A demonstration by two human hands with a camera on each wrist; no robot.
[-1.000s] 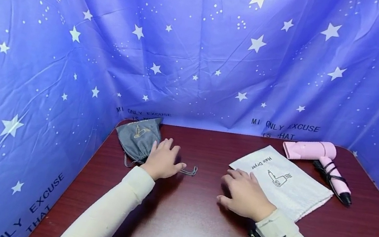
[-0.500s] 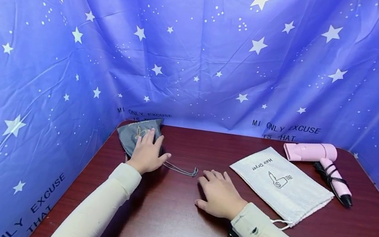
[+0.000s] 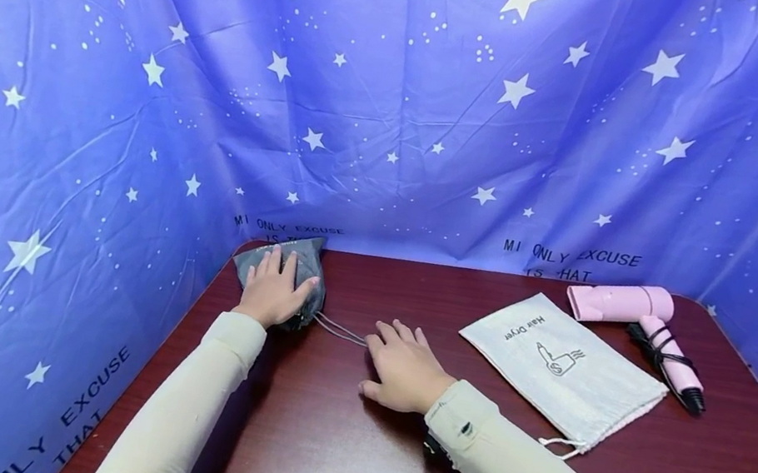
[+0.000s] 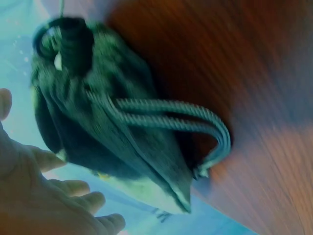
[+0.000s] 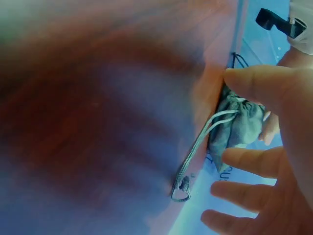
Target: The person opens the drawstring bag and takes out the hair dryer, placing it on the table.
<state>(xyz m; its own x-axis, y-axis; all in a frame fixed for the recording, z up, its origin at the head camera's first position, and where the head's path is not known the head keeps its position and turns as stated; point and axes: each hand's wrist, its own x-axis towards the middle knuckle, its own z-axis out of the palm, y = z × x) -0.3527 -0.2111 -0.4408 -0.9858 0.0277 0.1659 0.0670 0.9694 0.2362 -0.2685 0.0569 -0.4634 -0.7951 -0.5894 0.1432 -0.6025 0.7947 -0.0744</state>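
Note:
At the table's back left lies a grey drawstring pouch (image 3: 312,260), gathered at its mouth. My left hand (image 3: 272,292) is over it with fingers spread and straight; the left wrist view shows the fingertips just beside the cloth. Something black and looped (image 4: 73,46) shows at the pouch's mouth in that view. A grey cord (image 3: 339,331) runs right from the pouch toward my right hand (image 3: 405,366). That hand hovers low over the table, fingers apart, holding nothing. In the right wrist view the knotted cord end (image 5: 182,188) lies near the fingertips.
Right of my right hand lies a white drawstring bag (image 3: 562,362) printed "Hair Dryer". Beyond it a pink hair dryer (image 3: 626,304) rests with its black cord (image 3: 656,349) wound around the handle. Blue starry cloth (image 3: 402,105) hangs behind and beside the dark red table (image 3: 343,442).
My left hand has moved left from beside the pouch to over it. My right hand has shifted left from the white bag's edge to the pouch's cord end.

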